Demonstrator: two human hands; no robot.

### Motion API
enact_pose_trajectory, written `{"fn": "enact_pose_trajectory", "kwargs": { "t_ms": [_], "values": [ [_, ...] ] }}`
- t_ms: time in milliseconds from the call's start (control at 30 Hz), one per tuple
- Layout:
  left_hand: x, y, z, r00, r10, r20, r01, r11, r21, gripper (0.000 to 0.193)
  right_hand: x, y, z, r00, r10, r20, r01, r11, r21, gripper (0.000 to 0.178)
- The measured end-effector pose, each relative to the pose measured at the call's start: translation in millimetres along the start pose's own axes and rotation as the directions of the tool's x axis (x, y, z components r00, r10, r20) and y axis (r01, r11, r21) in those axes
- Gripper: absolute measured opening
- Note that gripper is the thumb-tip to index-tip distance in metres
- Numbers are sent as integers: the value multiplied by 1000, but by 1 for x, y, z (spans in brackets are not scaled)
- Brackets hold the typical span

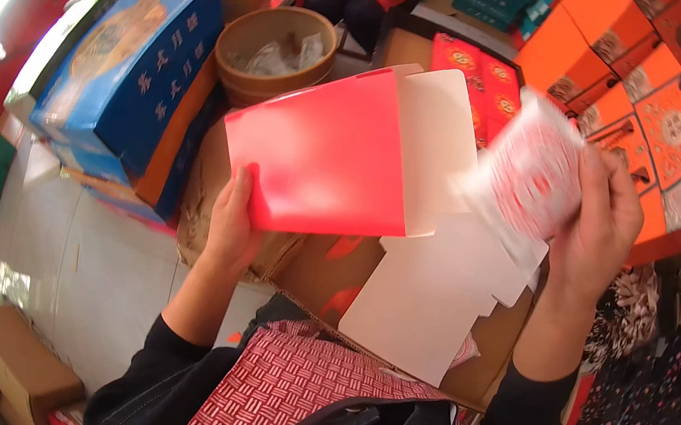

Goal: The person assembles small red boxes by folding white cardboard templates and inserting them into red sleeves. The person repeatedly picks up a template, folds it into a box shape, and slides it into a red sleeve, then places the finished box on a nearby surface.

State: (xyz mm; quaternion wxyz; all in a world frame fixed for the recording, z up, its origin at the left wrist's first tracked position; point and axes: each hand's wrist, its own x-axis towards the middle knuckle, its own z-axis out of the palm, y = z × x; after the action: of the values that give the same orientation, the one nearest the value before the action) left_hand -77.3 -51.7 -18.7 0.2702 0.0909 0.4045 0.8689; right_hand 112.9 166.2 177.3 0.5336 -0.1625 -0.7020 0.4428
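Observation:
My left hand (233, 221) grips the lower left corner of a red cardboard box (323, 156), thumb on its glossy face. The box is tilted, and its pale end flap (435, 143) stands out toward the right. In my right hand (600, 224) is a clear-wrapped packet with red print (537, 169), pinched at its right side and smeared by motion. The packet is just right of the flap. Below both hands a flat white die-cut card (430, 295) lies over a brown cardboard surface (492, 355). What is inside the red box is hidden.
A round wooden tub (237, 51) holding clear plastic-wrapped pieces stands beyond the red box. Large blue boxes (124, 77) are on the left, stacked orange boxes (671, 124) on the right. Red packets (465, 62) lie behind. Another person (353, 3) sits at the far side.

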Motion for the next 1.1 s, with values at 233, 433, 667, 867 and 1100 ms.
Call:
{"fn": "enact_pose_trajectory", "kwargs": {
  "t_ms": [233,433,667,867,1100],
  "values": [
    [-20,-4,50,990,-23,137,29,999,-40,55,2,5,13,964,-105,245,193,907,-373,9],
    [-40,-22,69,965,-175,193,206,966,-157,54,-38,2,-20,984,-175,24,177,978,-108,55],
    [-74,-69,87,821,-368,437,330,930,163,55,-98,52,-32,986,164,-37,-160,982,95,58],
    [-37,-47,113,759,-320,567,-9,866,501,67,-161,92,-79,964,250,93,-244,967,-65,72],
    [-12,-66,143,686,-496,532,91,784,613,58,-160,103,-87,949,199,246,-203,979,-11,74]
  ]
}}
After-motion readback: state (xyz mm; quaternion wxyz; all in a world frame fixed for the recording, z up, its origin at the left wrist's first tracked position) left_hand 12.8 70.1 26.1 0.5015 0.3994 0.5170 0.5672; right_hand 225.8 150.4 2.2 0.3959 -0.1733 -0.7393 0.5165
